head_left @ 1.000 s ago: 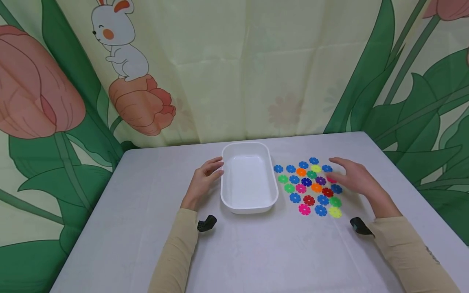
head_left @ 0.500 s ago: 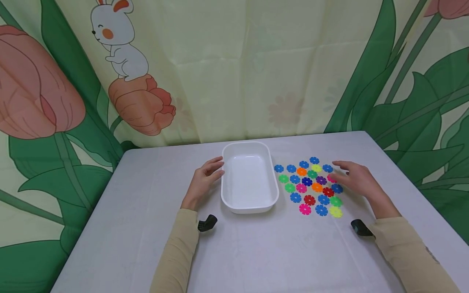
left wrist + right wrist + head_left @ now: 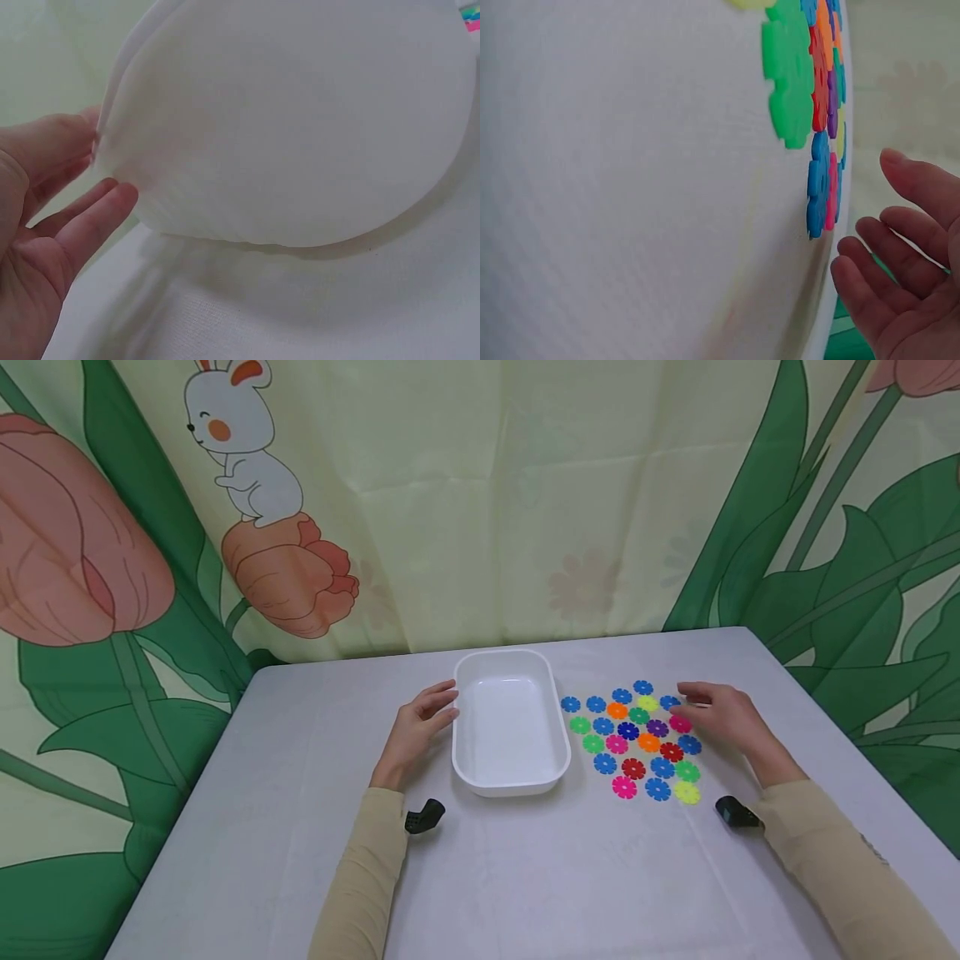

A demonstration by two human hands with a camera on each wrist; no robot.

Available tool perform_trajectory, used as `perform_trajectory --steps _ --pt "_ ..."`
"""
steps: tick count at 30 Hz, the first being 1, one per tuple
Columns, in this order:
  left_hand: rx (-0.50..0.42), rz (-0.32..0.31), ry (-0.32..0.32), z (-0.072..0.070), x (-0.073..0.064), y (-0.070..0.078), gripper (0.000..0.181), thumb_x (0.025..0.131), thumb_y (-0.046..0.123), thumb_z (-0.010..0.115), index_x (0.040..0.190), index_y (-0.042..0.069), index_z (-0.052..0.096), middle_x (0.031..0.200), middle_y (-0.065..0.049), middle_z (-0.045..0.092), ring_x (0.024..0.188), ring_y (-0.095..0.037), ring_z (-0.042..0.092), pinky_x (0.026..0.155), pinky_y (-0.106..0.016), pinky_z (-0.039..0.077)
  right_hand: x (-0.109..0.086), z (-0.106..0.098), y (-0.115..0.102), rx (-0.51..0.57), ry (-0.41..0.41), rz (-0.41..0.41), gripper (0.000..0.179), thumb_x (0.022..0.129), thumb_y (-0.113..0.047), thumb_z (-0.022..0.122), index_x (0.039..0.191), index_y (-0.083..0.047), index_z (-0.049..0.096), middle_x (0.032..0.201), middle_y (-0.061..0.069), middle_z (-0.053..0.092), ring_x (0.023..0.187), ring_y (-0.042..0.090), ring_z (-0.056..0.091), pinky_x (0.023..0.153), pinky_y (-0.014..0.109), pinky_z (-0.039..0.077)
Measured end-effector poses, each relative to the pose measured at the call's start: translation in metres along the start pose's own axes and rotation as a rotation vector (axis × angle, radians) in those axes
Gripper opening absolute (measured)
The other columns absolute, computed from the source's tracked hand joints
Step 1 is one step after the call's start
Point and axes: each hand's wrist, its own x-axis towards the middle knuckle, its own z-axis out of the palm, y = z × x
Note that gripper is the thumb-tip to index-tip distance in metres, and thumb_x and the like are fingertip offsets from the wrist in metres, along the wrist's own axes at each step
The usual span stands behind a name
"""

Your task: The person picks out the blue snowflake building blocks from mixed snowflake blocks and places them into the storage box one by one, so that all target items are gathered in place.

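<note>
A white rectangular tray (image 3: 510,727) stands on the table. My left hand (image 3: 415,727) is at its left side, fingertips at the outer wall; in the left wrist view the fingers (image 3: 101,217) are relaxed against the tray wall (image 3: 285,135). Right of the tray lie several flat, notched plastic discs in many colours. My right hand (image 3: 723,718) hovers over their right edge, fingers loosely bent, holding nothing. A pink disc (image 3: 680,724) and a blue disc (image 3: 670,702) are nearest to it. In the right wrist view the hand (image 3: 907,262) is apart from the discs, near a blue disc (image 3: 817,187).
A white cloth covers the table (image 3: 585,877). Behind it hangs a curtain (image 3: 450,527) printed with tulips and a rabbit. Black wrist devices sit under both sleeves, one at the left wrist (image 3: 424,817) and one at the right wrist (image 3: 737,812).
My right hand drifts slightly right, then slightly back left and up, showing more of the pink disc. The left hand, tray and discs stay in place.
</note>
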Motion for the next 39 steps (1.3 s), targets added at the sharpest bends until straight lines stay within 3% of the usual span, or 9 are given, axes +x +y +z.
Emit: perform_trajectory --steps 15,24,31,39 --pt "0.001 0.011 -0.017 -0.001 0.001 0.002 0.042 0.093 0.018 0.068 0.130 -0.002 0.060 0.147 0.000 0.047 0.136 -0.019 0.043 0.112 -0.037 0.035 0.013 -0.006 0.001 -0.069 -0.060 -0.031 0.066 0.092 -0.028 0.068 0.144 0.003 0.041 0.138 0.031 0.045 0.128 0.050 0.037 0.100 0.061 0.041" --pt "0.002 -0.001 -0.012 -0.002 0.002 0.000 0.042 0.093 0.018 0.069 0.130 -0.001 0.061 0.147 0.000 0.047 0.136 -0.018 0.044 0.112 -0.036 0.035 0.018 -0.002 0.003 -0.089 -0.053 -0.077 0.060 0.091 -0.025 0.069 0.140 0.003 0.048 0.136 0.030 0.048 0.126 0.049 0.039 0.100 0.060 0.042" --pt "-0.013 -0.008 0.000 -0.003 0.016 -0.026 0.041 0.093 0.017 0.069 0.130 0.003 0.062 0.146 0.008 0.047 0.136 -0.016 0.042 0.112 -0.037 0.035 0.024 -0.001 0.004 -0.092 -0.041 -0.091 0.053 0.091 -0.021 0.070 0.134 0.006 0.053 0.128 0.030 0.051 0.121 0.047 0.043 0.098 0.058 0.045" --pt "-0.014 0.023 0.021 -0.002 0.017 -0.031 0.037 0.092 0.018 0.069 0.127 0.006 0.065 0.141 0.012 0.051 0.133 -0.014 0.045 0.111 -0.039 0.037 0.027 -0.002 0.003 -0.103 -0.039 -0.109 0.049 0.090 -0.016 0.070 0.130 0.009 0.055 0.124 0.031 0.053 0.115 0.047 0.047 0.096 0.058 0.046"
